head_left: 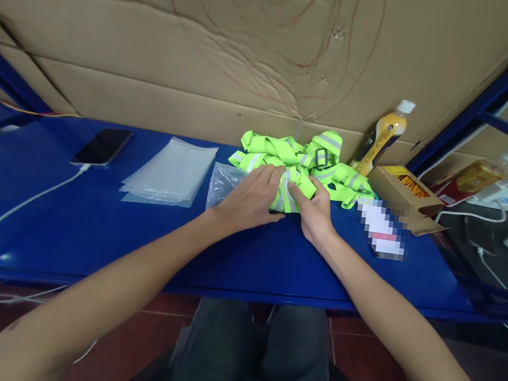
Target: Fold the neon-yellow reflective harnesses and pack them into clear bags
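Both my hands grip a folded bundle of neon-green reflective strap (287, 198) with silver stripes, just above the front half of the blue table. My left hand (255, 197) wraps over the bundle's left side, its fingers partly hidden. On the other side, my right hand (315, 208) presses the bundle with the thumb on top. A clear plastic bag (223, 183) lies beside and partly under my left hand. Behind my hands is a loose heap of the same green reflective straps (274, 146), with a black buckle (321, 158) showing on it.
A stack of clear plastic bags (172, 169) lies left of my hands, and a phone (103, 147) on a white cable is farther left. To the right are a blurred-out item (383, 231), an open cardboard box (408, 190) and a yellow drink bottle (384, 136). Cardboard (159, 57) stands behind.
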The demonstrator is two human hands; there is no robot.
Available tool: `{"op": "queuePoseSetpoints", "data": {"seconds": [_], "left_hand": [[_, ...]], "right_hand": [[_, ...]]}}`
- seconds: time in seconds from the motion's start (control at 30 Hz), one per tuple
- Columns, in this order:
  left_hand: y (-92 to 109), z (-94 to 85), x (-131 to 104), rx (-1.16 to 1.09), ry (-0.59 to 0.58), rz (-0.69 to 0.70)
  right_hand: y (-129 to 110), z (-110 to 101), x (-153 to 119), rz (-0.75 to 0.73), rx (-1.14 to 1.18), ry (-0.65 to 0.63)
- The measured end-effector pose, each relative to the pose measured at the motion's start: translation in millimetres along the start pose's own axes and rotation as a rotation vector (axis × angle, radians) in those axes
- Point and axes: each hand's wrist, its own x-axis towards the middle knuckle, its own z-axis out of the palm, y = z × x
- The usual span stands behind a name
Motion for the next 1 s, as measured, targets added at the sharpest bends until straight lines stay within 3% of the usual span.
{"op": "queuePoseSetpoints", "data": {"seconds": [0.1, 0.33, 0.43, 0.67, 0.73, 0.9, 1.0], "left_hand": [[-6, 3.7, 1, 0.003, 0.020, 0.008], [-14, -2.4, 1, -0.111, -0.062, 0.034], [-11, -1.9, -1, -0.138, -0.064, 0.028], [-9, 4.2, 3, -0.170, 0.027, 0.004], [-11, 1.3, 5, -0.219, -0.001, -0.060], [-16, -4.8, 7, -0.347, -0.059, -0.248], [-15, -4.6, 6, -0.332, -0.069, -0.237]], "right_hand": [[-1, 0, -1, 0.024, 0.038, -0.004], [-11, -10, -2, -0.004, -0.131, -0.319], [-10, -12, 0, -0.102, -0.304, -0.419], [0, 2, -10, -0.485, -0.642, -0.270], [-4, -2, -8, -0.437, -0.610, -0.325], [-17, -26, 13, -0.261, -0.411, -0.660], [-13, -29, 17, -0.284, -0.464, -0.600]]}}
